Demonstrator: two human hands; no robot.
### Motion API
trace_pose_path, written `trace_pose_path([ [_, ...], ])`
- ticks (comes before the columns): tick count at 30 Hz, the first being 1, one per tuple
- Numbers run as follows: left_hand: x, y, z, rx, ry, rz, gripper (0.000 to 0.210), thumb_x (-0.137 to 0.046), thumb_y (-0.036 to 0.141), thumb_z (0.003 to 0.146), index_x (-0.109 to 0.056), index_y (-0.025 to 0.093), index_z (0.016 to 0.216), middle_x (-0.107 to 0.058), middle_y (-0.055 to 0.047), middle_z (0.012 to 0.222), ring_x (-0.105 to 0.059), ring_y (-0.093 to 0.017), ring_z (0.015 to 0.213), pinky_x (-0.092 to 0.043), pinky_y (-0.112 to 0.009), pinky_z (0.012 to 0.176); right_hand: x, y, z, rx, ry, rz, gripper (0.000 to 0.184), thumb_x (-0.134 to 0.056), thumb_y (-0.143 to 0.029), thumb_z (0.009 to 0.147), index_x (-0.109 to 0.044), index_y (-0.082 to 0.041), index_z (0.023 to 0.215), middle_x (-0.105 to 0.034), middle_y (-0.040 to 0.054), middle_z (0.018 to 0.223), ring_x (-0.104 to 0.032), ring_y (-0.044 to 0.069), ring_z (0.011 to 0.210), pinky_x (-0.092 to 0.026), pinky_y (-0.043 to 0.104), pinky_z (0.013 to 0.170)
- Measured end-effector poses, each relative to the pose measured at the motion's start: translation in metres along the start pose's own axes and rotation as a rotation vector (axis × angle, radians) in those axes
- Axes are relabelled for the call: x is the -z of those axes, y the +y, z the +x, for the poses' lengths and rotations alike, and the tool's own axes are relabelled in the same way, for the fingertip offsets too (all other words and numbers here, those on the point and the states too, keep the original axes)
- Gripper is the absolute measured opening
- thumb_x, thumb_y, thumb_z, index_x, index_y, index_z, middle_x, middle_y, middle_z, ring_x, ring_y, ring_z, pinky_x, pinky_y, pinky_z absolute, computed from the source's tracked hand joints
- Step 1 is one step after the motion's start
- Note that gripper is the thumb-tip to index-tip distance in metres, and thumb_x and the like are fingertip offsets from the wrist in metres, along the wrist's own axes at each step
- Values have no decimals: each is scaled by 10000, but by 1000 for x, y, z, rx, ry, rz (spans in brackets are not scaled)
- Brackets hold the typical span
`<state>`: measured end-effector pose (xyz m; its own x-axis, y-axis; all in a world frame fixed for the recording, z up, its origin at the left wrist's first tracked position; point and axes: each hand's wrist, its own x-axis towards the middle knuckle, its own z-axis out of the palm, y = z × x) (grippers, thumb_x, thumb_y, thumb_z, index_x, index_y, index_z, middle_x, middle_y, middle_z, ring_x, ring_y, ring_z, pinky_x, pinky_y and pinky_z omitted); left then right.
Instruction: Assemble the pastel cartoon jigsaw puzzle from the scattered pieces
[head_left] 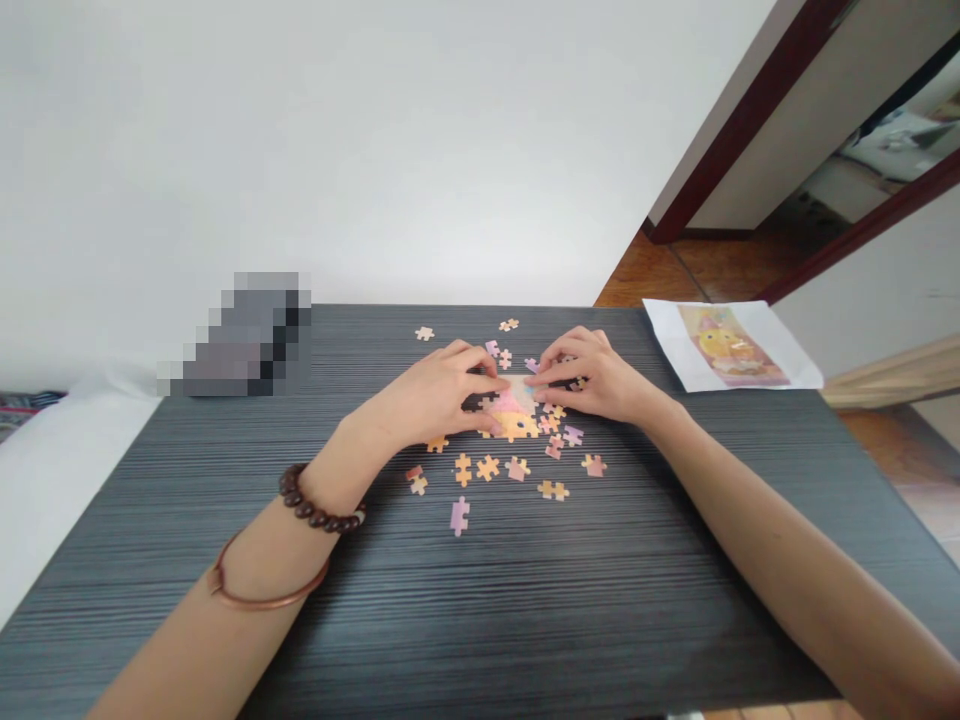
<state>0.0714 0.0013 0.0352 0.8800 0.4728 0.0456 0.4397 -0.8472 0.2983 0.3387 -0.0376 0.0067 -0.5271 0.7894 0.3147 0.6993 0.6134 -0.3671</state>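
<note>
A partly joined jigsaw puzzle [516,412] lies flat on the dark table, with pink, yellow and pale parts in its picture. My left hand [446,392] is curved around its left side, index finger at the upper edge and thumb at the lower left. At the upper right corner, the thumb and fingers of my right hand [592,375] are closed on a pale puzzle piece [530,382], mostly covered by the fingertips. Several loose pieces are scattered around, such as a lilac piece [460,515] in front and an orange piece [487,467] just below the joined part.
A white sheet with a printed yellow character [795,365] lies at the table's back right. At the back left stands a dark, pixelated object [232,340]. A white wall [450,150] rises behind the table [510,620]; a doorway opens at right.
</note>
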Motion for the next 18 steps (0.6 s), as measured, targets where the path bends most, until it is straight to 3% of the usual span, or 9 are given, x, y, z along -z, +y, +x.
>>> trace_pose_path([
  [6,0,-4,-1,22,16,10,394,-684,402,913,-683,212,1258,-605,-88,1268,-521,-261,1179,-418,-392,1049,-7,-4,1,-38,67,-46,160,-669,-355,932,-785,-314,1035,-724,42,1040,-578,244,1018,-367,427,888],
  [13,-1,-3,-1,39,40,2,339,-645,373,936,-694,203,1225,-619,-88,1271,-520,-265,1194,-430,-410,1057,-12,-9,3,-72,139,-49,132,-676,-350,919,-793,-292,897,-771,19,1029,-605,244,991,-369,460,905],
  [18,1,2,0,63,12,-35,328,-666,358,932,-701,174,1202,-622,-93,1297,-517,-270,1226,-419,-416,1081,-8,-7,2,-51,162,15,169,-644,-325,930,-787,-250,879,-766,47,1042,-632,236,990,-436,454,916],
])
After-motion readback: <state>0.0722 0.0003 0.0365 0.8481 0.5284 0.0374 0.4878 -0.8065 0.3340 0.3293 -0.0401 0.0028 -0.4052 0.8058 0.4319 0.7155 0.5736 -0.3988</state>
